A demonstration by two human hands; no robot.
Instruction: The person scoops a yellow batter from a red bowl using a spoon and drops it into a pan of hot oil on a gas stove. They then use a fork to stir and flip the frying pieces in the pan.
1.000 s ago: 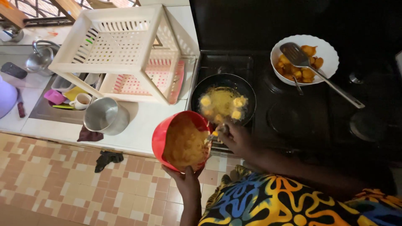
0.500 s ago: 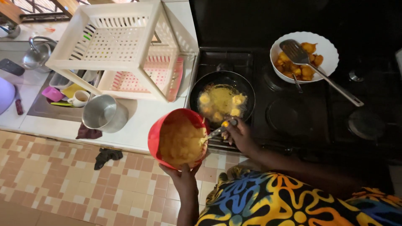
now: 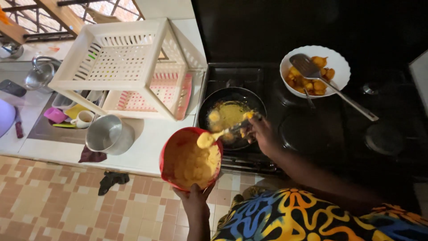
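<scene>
The lump of yellow batter (image 3: 205, 140) is sitting on the tip of the long metal spoon (image 3: 224, 132) that you are holding, and it is hanging just over the far rim of the round red plastic bowl (image 3: 191, 157). The spoon's long axis is running from the batter, low and to the left of your right hand (image 3: 261, 135), up and to the right into your closed fingers. Your right hand is gripping the handle end, and it is hovering above the near edge of the black round frying pan (image 3: 232, 117). So the pan with frying yellow pieces is lying directly behind the spoon tip, away from your body, and your right hand is much nearer to it than the left one.

Your left hand (image 3: 194, 201) is closed on the near rim of the red bowl, supporting it from below, in front of the stove edge. The bowl is filled with more yellow batter.

Farther to the right of your right hand, a white bowl of fried golden pieces (image 3: 314, 70) is standing on the dark stove, with a metal slotted spatula (image 3: 332, 87) resting in it. To the left of your hands a white plastic rack (image 3: 129, 67) and a grey metal pot (image 3: 109, 134) are standing on the counter.
</scene>
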